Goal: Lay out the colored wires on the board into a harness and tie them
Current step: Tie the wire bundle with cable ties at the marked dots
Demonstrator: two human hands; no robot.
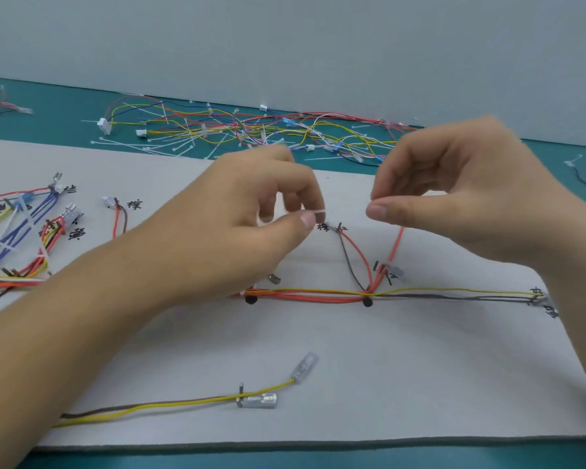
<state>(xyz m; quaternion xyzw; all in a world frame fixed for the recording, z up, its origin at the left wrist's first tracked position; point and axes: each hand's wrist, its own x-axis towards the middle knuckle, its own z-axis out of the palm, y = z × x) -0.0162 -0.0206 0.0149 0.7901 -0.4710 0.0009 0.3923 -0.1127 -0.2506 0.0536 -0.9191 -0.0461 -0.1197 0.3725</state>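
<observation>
A white board [352,350] carries a harness. Red wires [318,296] run along its middle past two black pegs [367,302]. A yellow wire [454,291] and a grey wire [454,297] continue to the right. My left hand [251,228] hovers above the red run, thumb and forefinger pinched on the end of a white cable tie [319,212]. My right hand [471,198] is just to its right, pinching a thin white strip [403,198] that looks like a cable tie. A single red wire [396,245] rises from the harness to under the right thumb.
Blue, red and yellow wire bundles [17,238] with white ties lie at the board's left. A yellow and brown pair [183,402] with metal terminals [261,401] lies near the front edge. A tangle of loose wires and cable ties [251,133] covers the green mat behind the board.
</observation>
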